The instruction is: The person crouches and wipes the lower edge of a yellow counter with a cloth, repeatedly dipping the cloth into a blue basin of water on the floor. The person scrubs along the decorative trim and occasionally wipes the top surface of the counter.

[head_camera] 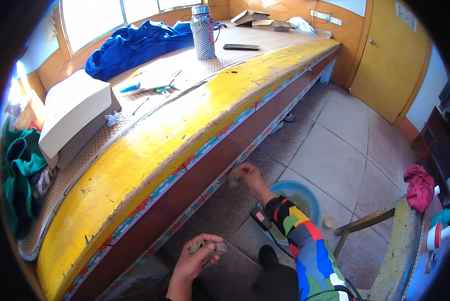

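Note:
My left hand (196, 254) grips a crumpled grey-brown piece (209, 249), perhaps wet cloth, between thumb and fingers. My right hand (249, 173) reaches down beside the lower painted border (225, 174) of the platform, in a multicoloured sleeve. It is blurred, with fingers curled on a pale grey-brown object (233, 178), probably a rag. Whether that object touches the border cannot be told. Under my right forearm, a blue basin (316, 203) of murky water stands on the tiled floor, partly hidden by the sleeve.
The yellow platform edge (164, 139) runs diagonally across the view. On top are a cardboard box (76, 109), blue fabric (134, 45), a bottle (204, 39) and a phone (241, 47). A small cup (328, 222) stands beside the basin, near a worn wooden frame (392, 248).

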Motion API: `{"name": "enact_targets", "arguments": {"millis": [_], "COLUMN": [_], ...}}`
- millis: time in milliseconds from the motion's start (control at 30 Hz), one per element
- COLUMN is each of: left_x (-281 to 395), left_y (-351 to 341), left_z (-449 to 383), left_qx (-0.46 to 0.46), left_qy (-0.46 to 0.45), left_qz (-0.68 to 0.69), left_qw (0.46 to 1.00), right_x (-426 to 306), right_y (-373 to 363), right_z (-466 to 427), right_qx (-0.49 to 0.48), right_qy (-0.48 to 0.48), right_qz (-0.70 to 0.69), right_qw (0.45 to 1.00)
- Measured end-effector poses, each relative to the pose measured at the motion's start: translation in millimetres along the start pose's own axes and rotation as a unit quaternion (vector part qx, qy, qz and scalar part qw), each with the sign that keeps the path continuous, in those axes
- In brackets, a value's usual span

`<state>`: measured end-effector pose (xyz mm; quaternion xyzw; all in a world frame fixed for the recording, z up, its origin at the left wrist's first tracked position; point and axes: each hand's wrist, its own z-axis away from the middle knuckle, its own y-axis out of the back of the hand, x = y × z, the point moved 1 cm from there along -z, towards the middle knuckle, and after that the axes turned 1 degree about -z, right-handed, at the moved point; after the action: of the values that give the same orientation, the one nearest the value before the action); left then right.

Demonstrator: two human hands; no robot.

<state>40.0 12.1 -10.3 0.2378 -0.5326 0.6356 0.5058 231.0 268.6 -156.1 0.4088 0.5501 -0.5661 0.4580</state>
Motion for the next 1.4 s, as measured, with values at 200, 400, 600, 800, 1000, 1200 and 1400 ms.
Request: {"name": "enact_targets", "arguments": {"millis": [200,400,600,800,1000,1200,1400], "left_x": [-7,-11,-20,-30,-35,-36,-35], "left_y": [-8,2,-1,-8,-18,-25,-28], "left_z": [-7,-1,-5,-18,-26,-27,-29], "left_qx": [0.042,0.113,0.12,0.129,0.117,0.093,0.098], "left_qy": [0.014,0.05,0.086,0.092,0.102,0.107,0.112], "left_qz": [-0.028,-0.043,-0.068,-0.082,-0.115,-0.13,-0.135], "left_qw": [0.999,0.991,0.987,0.984,0.981,0.981,0.98], "right_x": [25,118,215,228,233,248,242], "right_y": [61,227,315,273,268,270,281], "right_z": [42,78,109,134,131,142,143], "right_qx": [-0.005,0.13,0.218,0.104,0.127,-0.199,0.021], "right_qy": [-0.103,-0.237,-0.335,-0.194,-0.314,-0.133,-0.175], "right_qz": [-0.063,0.094,0.19,0.581,0.651,0.741,0.698], "right_qw": [0.993,0.958,0.897,0.784,0.679,0.628,0.694]}}
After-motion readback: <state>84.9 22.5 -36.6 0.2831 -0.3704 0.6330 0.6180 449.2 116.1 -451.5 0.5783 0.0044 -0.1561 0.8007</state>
